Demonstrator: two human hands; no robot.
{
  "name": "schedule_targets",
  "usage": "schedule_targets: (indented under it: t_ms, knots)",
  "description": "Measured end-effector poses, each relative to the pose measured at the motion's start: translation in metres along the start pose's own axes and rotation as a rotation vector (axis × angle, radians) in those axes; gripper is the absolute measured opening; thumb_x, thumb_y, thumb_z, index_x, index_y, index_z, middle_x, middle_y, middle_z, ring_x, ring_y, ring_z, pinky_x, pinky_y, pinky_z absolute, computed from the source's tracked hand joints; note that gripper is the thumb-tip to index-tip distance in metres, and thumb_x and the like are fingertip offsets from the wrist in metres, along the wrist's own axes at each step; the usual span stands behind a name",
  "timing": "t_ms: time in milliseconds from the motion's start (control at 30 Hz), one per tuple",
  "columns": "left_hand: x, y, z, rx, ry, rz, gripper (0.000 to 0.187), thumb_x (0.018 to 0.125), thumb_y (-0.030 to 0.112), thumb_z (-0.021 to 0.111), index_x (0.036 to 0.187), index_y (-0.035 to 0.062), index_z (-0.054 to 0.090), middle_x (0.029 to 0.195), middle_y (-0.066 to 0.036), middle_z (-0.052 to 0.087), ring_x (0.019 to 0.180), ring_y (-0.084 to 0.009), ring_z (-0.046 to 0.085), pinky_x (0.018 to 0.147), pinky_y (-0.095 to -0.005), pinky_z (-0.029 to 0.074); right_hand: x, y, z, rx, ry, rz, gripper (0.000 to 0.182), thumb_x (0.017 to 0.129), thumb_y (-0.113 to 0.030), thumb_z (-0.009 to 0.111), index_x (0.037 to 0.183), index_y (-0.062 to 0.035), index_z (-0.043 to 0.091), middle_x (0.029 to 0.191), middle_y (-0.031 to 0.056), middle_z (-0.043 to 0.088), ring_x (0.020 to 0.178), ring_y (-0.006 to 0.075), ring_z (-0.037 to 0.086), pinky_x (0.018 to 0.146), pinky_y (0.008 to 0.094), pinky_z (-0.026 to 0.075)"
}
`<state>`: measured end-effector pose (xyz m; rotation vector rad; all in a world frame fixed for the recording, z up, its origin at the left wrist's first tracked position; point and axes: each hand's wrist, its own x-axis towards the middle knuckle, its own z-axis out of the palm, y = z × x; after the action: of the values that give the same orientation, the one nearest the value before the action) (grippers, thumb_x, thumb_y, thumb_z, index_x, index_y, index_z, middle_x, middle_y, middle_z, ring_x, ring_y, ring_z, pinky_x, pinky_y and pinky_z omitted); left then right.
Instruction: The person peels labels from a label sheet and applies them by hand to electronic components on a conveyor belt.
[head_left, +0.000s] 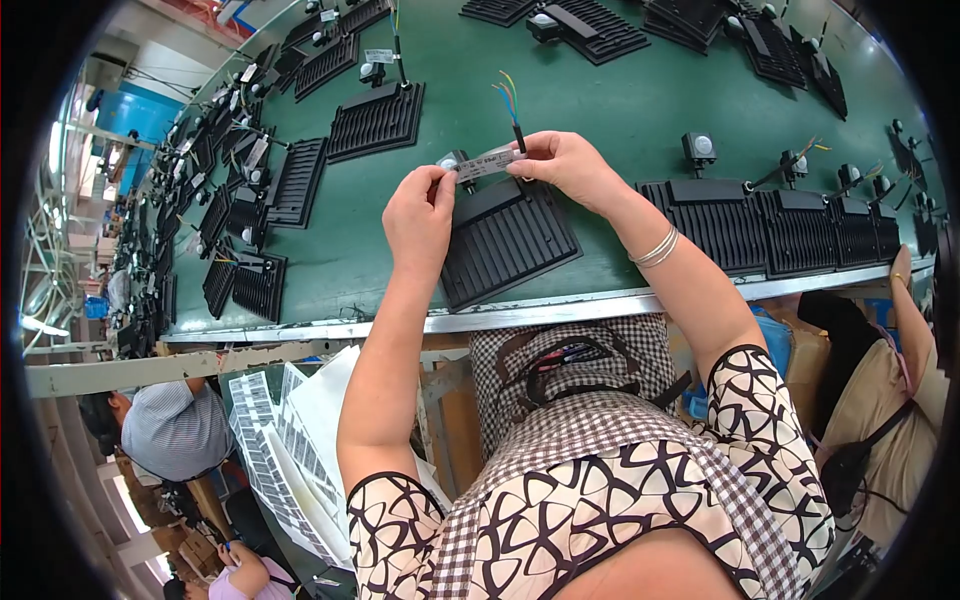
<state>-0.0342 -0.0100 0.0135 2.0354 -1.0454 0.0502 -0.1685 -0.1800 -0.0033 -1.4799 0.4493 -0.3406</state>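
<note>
A silver-grey printed label [487,165] is stretched between my two hands, above the top edge of a black finned floodlight [510,240]. My left hand [420,212] pinches the label's left end between thumb and fingertips. At its other end my right hand [565,165] grips the label beside a black cable [518,138], whose colored wire ends [507,95] stick up past the fingers. Partly hidden behind the label and the left fingertips is the floodlight's round white sensor [452,160]. The floodlight lies slightly turned on the green table, fins facing up.
More floodlights [376,122] with sensors and cables lie across the green table [610,120], crowded at the left. A row of them [795,235] stands along the right. Sheets of printed labels [275,460] hang below the metal table edge [400,328]. Other people [175,430] sit nearby.
</note>
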Motion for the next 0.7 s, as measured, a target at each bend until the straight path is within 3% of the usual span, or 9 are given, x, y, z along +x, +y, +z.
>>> schedule_targets:
  t_ms: [700]
  knots:
    - [0.003, 0.0, 0.0, 0.0, -0.012, -0.026, 0.015, 0.09, 0.018, 0.066, 0.088, 0.0034, 0.065, 0.076, -0.008, 0.062, 0.064, -0.0212, 0.058, 0.062, -0.0335, 0.046, 0.006, 0.012, -0.002, -0.049, 0.119, -0.067, 0.025, 0.083, -0.017, 0.076, 0.099, 0.0004, 0.07, 0.087, 0.0032, 0.067, 0.079, 0.0091, 0.059, 0.074, 0.0235, 0.048]
